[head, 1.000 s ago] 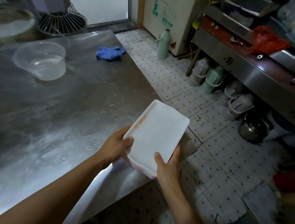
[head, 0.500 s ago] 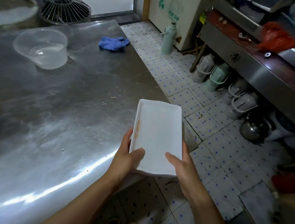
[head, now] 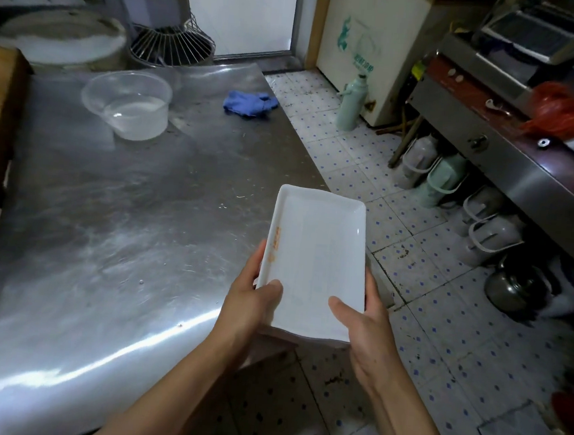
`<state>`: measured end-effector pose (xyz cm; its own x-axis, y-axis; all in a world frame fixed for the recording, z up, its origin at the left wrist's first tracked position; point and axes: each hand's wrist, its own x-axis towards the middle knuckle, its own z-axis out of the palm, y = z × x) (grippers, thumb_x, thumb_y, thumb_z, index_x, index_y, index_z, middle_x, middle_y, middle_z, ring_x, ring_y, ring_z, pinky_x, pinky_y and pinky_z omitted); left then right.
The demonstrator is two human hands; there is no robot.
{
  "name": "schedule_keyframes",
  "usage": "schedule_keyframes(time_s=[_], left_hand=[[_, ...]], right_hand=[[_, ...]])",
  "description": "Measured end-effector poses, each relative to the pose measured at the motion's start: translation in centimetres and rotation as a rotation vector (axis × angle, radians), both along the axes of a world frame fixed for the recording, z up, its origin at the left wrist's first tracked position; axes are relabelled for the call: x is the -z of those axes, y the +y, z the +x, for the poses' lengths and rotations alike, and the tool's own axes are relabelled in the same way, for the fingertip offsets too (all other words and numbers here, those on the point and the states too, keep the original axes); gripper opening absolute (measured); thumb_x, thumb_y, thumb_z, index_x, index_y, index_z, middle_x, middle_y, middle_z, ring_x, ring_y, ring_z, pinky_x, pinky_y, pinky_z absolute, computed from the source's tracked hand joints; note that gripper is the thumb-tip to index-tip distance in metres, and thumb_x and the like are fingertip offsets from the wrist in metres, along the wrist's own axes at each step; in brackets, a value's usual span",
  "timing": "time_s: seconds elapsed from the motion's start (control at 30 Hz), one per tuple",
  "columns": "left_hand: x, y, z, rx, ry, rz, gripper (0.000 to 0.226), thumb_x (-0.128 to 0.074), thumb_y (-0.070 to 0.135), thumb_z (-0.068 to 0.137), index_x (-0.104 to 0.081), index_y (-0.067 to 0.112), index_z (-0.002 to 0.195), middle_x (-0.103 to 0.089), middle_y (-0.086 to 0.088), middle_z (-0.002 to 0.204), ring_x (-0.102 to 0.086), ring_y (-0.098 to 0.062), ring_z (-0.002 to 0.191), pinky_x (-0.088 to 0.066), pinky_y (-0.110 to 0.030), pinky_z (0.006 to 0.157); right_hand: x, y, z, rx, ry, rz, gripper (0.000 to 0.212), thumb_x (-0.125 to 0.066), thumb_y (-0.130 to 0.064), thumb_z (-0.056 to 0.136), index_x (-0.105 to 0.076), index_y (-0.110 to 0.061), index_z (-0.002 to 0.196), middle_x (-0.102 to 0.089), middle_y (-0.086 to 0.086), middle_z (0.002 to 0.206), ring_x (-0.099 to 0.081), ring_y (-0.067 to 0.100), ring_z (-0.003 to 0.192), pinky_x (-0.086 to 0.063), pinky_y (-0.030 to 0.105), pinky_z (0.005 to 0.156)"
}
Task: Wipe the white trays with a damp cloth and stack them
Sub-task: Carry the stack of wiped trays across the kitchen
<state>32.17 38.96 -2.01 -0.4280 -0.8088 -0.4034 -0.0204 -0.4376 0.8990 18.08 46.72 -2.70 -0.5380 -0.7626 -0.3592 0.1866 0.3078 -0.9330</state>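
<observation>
- A person stands at the corner of a steel table (head: 105,244) in a working kitchen, holding a stack of white trays (head: 316,264) with both hands above the table's near edge, where steel gives way to the tiled floor (head: 410,295).
- The left hand (head: 249,303) grasps the stack's left side, thumb curled over the rim onto the top tray; the right hand (head: 361,321) grips the right side the same way, thumb lying on the tray's inner face.
- Layered edges show at the near end of the stack, so several trays are nested together; how many cannot be told.
- An orange smear (head: 275,240) runs along the top tray's left rim, a sign that at least this tray is not yet wiped.
- The blue cloth (head: 250,103) lies crumpled at the table's far edge, well apart from both hands and untouched.
- A clear plastic tub of water (head: 129,105) sits farther left on the table, near a mixer's wire guard (head: 172,45).
- By appearances the job is at its start: the trays are gathered, but the cloth is not in hand and no cleaned pile is visible on the table.
- What likely remains: setting the stack down, fetching and wetting the cloth, wiping each tray, then restacking them.
</observation>
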Motion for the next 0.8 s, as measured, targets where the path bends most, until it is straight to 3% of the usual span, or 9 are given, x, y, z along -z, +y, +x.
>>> schedule_keyframes(time_s=[0.23, 0.4, 0.6, 0.73, 0.8], left_hand=[[-6.6, 1.3, 4.0, -0.121, 0.066, -0.122, 0.071, -0.040, -0.003, 0.087, -0.045, 0.053, 0.129, -0.066, 0.008, 0.115, -0.070, -0.015, 0.087, -0.054, -0.031, 0.054], [-10.8, 2.9, 8.9, -0.261, 0.045, -0.231, 0.072, -0.043, 0.000, 0.081, -0.044, 0.055, 0.129, -0.067, 0.008, 0.115, -0.069, -0.020, 0.096, -0.054, -0.032, 0.064], [-15.1, 6.0, 16.8, -0.512, 0.060, -0.323, 0.067, -0.043, -0.006, 0.088, -0.050, 0.049, 0.125, -0.071, 0.012, 0.106, -0.069, -0.011, 0.092, -0.053, -0.020, 0.062], [-17.2, 8.9, 22.9, -0.698, 0.038, -0.367, 0.068, -0.043, -0.008, 0.088, -0.051, 0.054, 0.117, -0.071, 0.012, 0.104, -0.069, -0.014, 0.092, -0.057, -0.029, 0.069], [-18.0, 10.8, 26.2, -0.793, 0.023, -0.380, 0.065, -0.044, -0.006, 0.089, -0.051, 0.052, 0.117, -0.071, 0.016, 0.098, -0.070, -0.011, 0.087, -0.057, -0.027, 0.064]], right_hand=[[-7.0, -0.8, 2.3, -0.173, 0.018, -0.160, 0.063, -0.061, 0.001, 0.085, -0.045, -0.037, 0.132, -0.069, -0.011, 0.104, -0.067, 0.008, 0.094, -0.057, 0.034, 0.081], [-11.4, -1.7, 6.3, -0.363, 0.045, -0.255, 0.063, -0.064, -0.004, 0.084, -0.044, -0.040, 0.132, -0.068, -0.010, 0.108, -0.067, 0.009, 0.096, -0.057, 0.032, 0.078], [-15.0, -3.1, 13.8, -0.639, 0.044, -0.364, 0.060, -0.067, -0.011, 0.082, -0.046, -0.048, 0.125, -0.066, -0.015, 0.106, -0.065, 0.010, 0.100, -0.058, 0.032, 0.076], [-16.4, -3.2, 20.5, -0.806, -0.028, -0.419, 0.061, -0.066, -0.007, 0.081, -0.048, -0.044, 0.125, -0.067, -0.010, 0.108, -0.066, 0.013, 0.100, -0.058, 0.030, 0.074], [-17.2, -2.7, 24.2, -0.892, -0.057, -0.429, 0.066, -0.067, -0.012, 0.074, -0.045, -0.043, 0.129, -0.066, -0.010, 0.111, -0.065, 0.012, 0.101, -0.057, 0.028, 0.073]])
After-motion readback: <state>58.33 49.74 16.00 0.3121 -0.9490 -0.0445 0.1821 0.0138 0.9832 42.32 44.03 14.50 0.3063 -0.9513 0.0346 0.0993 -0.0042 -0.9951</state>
